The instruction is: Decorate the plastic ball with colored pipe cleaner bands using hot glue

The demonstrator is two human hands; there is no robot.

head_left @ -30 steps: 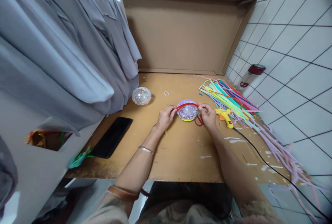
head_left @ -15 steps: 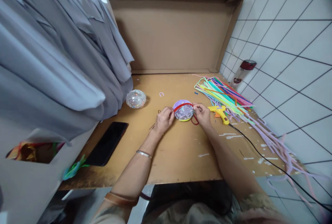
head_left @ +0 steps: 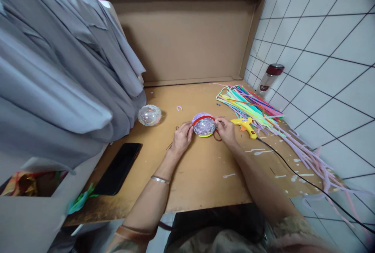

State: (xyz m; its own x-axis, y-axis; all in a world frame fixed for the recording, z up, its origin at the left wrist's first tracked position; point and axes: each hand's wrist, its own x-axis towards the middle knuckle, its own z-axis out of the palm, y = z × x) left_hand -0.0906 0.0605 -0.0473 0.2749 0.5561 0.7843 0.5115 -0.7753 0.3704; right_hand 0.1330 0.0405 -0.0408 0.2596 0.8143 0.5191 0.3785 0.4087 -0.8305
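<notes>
We see the red strip (head_left: 203, 117) arching more snugly over the glittery ball (head_left: 205, 128) than a second ago, with the hands a touch closer together. In our judgement the strip is being shaped to the ball's curve (whether it is fixed there, we cannot tell). The left hand (head_left: 182, 138) pinches one end, its fingertips nearly together; the right hand (head_left: 225, 130) pinches the other. The ball sits between them on the table (head_left: 199, 179), left of the glue gun (head_left: 247, 126).
</notes>
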